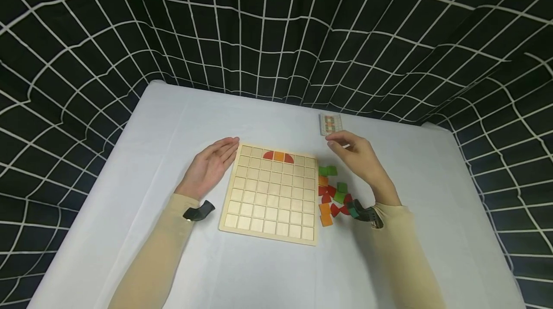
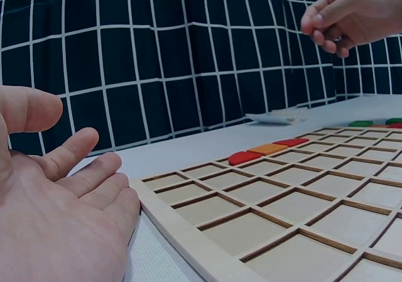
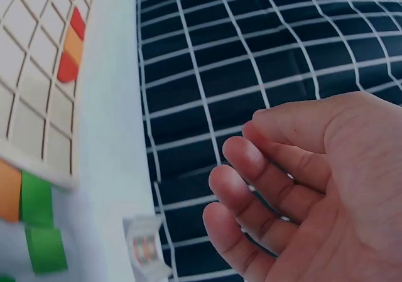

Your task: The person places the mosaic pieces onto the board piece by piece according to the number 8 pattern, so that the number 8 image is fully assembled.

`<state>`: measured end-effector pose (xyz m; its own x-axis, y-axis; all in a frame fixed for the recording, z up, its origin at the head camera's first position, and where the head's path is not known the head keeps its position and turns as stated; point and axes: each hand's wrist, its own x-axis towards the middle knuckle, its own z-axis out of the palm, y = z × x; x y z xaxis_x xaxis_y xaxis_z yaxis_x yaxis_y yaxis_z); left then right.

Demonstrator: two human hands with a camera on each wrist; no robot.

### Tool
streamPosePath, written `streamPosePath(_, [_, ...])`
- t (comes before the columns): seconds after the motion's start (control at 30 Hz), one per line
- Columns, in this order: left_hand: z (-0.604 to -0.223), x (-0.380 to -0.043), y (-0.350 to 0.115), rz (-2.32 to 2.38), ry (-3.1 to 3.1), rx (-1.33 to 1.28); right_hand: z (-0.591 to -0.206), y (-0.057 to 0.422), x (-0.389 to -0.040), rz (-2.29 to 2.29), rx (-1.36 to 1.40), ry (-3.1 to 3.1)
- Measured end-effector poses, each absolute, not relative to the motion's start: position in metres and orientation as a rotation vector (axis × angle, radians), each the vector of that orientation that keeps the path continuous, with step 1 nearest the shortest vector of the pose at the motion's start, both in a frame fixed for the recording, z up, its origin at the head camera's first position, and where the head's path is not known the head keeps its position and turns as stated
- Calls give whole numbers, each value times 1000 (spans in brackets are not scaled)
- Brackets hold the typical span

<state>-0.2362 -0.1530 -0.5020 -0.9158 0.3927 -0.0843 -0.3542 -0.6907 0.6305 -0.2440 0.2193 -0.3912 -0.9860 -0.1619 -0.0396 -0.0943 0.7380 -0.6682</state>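
Note:
A square wooden grid board lies on the table. In its far row sit a red quarter-round piece, an orange square and another red quarter-round piece, side by side. My left hand rests beside the board's far left corner, palm turned up and fingers extended, holding nothing. Above the table, right of the board, hovers my right hand, its fingers loosely bent and nothing between them in the right wrist view. Just beyond its fingertips lies a small card with a printed coloured pattern.
Along the board's right edge lie loose green, orange and red pieces, partly hidden by the right wrist strap. White cloth covers the table. A dark checked curtain hangs behind it.

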Motion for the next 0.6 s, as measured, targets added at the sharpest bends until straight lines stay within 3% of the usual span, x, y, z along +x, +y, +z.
streamPosePath(0.6, [-501, -235, -153, 2568, 936, 91, -396, 249, -229, -1029, -63, 2836])
